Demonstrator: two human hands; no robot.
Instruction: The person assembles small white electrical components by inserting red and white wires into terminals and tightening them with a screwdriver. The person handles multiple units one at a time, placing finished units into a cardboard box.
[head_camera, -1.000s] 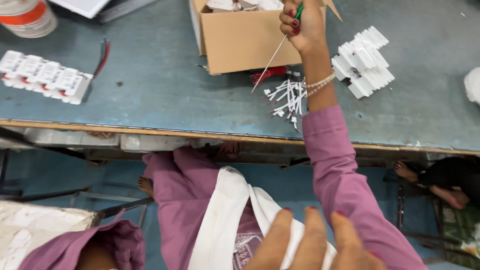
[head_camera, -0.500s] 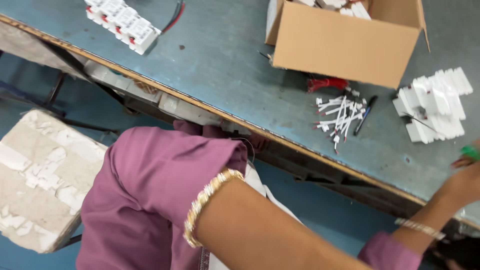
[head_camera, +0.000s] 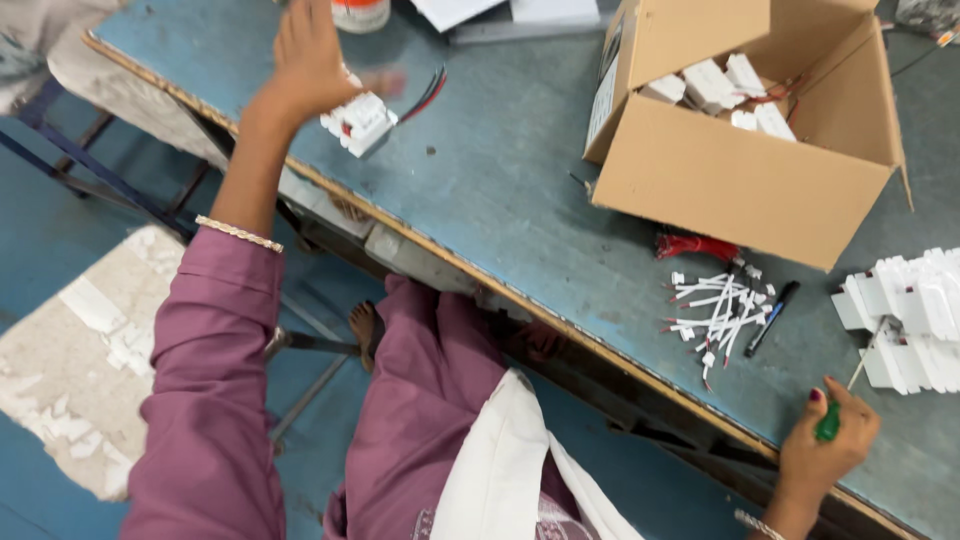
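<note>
Left hand (head_camera: 308, 62) is up at the far left end of the blue table (head_camera: 500, 200), arm stretched out in a mauve sleeve (head_camera: 215, 380) with a thin bangle (head_camera: 238, 233) at the wrist. The back of the hand faces the camera and the fingers point away, loosely spread and partly blurred; nothing shows clamped in them, though whether the tips touch anything I cannot tell. Just beside that hand, on its right and slightly nearer, sits a small cluster of white switch modules (head_camera: 358, 122), with red and black wires (head_camera: 428, 92) trailing off past it.

Right hand (head_camera: 826, 440) is down at the near edge of the table, fist curled tight around the green handle of a screwdriver (head_camera: 838, 412), the thin shaft slanting up out of the top of the fist toward a block of white switch modules (head_camera: 915, 318) at the right edge. The shaft tip reaches the lower left corner of that block; contact is too fine to judge.

Left of the right hand, apart from it, lies a scatter of small white wire pieces (head_camera: 718, 308) and a black marker (head_camera: 772, 318). Beyond them stands an open cardboard box (head_camera: 745, 185) holding more white modules, with something red (head_camera: 695, 245) tucked at its base
</note>
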